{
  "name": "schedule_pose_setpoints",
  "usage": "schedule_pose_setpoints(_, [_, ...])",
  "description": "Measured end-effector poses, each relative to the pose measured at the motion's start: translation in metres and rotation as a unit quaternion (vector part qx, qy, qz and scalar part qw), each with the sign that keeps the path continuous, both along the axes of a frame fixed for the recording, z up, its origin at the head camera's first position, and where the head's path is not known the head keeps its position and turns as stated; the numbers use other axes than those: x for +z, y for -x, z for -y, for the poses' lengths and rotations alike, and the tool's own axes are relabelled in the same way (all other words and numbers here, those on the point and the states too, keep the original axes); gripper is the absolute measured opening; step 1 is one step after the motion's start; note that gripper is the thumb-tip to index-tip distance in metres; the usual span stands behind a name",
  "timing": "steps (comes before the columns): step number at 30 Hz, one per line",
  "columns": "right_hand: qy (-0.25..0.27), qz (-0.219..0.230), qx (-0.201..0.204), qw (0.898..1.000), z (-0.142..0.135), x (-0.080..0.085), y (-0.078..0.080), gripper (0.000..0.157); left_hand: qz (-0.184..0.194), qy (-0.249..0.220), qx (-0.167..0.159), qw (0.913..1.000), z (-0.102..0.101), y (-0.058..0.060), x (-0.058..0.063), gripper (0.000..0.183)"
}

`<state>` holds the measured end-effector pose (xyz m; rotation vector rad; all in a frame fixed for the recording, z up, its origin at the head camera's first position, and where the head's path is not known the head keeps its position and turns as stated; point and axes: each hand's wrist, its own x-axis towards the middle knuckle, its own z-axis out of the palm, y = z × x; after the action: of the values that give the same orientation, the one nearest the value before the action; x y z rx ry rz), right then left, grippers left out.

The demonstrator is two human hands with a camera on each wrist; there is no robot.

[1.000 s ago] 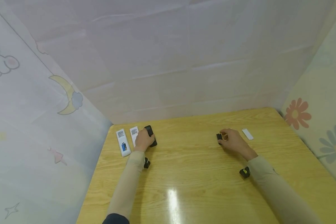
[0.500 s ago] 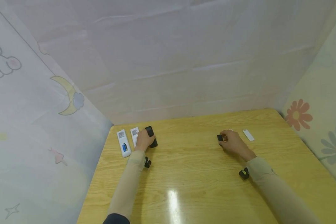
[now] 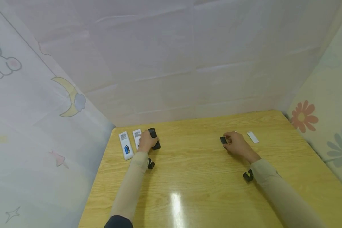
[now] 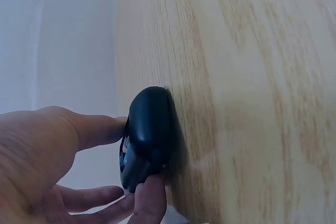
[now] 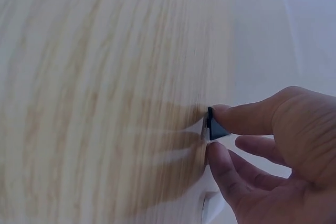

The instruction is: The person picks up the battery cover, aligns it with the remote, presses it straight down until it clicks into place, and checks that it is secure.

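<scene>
My left hand grips a black remote control at the table's far left. In the left wrist view, thumb and fingers hold the remote control by its opposite sides, and a bit of blue shows on the face turned toward the palm. Well to the right, my right hand pinches a small black cover piece between thumb and fingertips. The right wrist view has this black piece standing tilted, close to the wooden surface; whether it touches cannot be told.
Two white remote controls lie left of the left hand: one shows a blue battery picture, the other is partly covered by the hand. A white cover lies beyond the right hand. The wooden table ends at a cloth-covered wall.
The black cover piece has turned slightly in my right fingers and now slants more. My left hand and the black remote control have stayed almost still.
</scene>
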<state>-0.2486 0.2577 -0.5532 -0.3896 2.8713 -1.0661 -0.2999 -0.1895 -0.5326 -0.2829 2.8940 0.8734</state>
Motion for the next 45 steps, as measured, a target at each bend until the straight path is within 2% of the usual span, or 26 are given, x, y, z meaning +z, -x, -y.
schedule_pose_setpoints(7, [0.005, 0.013, 0.003, 1.0, -0.001, -0.002, 0.003, 0.053, -0.003, -0.011, 0.01, 0.9999, -0.001, -0.002, 0.002, 0.07])
schedule_pose_setpoints(13, [-0.003, 0.005, 0.01, 1.0, -0.003, -0.004, 0.006, 0.05, 0.0, -0.026, 0.017, 0.9995, -0.001, -0.002, 0.003, 0.07])
schedule_pose_setpoints(18, [-0.011, 0.011, 0.014, 1.0, -0.002, -0.002, 0.006, 0.048, 0.003, -0.03, 0.008, 0.9995, -0.002, -0.002, 0.003, 0.065])
schedule_pose_setpoints(21, [-0.01, 0.025, 0.018, 0.999, -0.002, -0.001, 0.006, 0.053, 0.004, -0.029, 0.001, 0.9996, -0.001, -0.001, 0.002, 0.06])
schedule_pose_setpoints(27, [-0.015, 0.048, 0.029, 0.998, 0.0, 0.001, 0.006, 0.057, -0.002, -0.026, 0.007, 0.9996, 0.002, 0.001, -0.002, 0.05])
schedule_pose_setpoints(38, [-0.014, 0.05, 0.018, 0.998, 0.0, 0.006, 0.003, 0.048, 0.002, -0.116, 0.033, 0.9927, 0.006, -0.001, -0.003, 0.054])
schedule_pose_setpoints(45, [0.009, 0.029, -0.005, 1.0, -0.005, 0.0, 0.005, 0.036, 0.022, -0.146, 0.022, 0.9888, 0.012, 0.003, -0.004, 0.057])
